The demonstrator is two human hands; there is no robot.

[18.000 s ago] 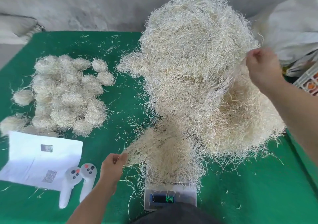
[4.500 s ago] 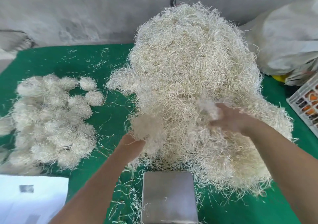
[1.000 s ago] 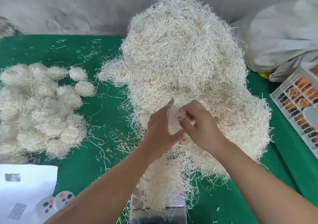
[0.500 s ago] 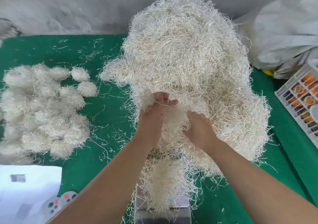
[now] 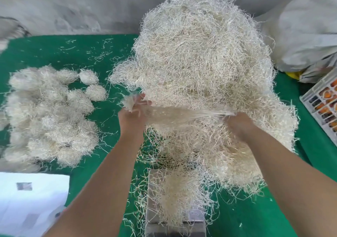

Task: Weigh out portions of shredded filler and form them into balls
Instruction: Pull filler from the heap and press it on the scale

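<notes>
L hand (image 5: 134, 113) & R hand (image 5: 237, 122): fingers clenched on stretched filler strands (image 5: 186, 112) | scale (image 5: 155, 209) at near edge

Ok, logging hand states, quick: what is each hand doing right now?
Left hand: closed on a tuft of shredded filler.
Right hand: closed on the other end of the same stretched tuft.
</notes>
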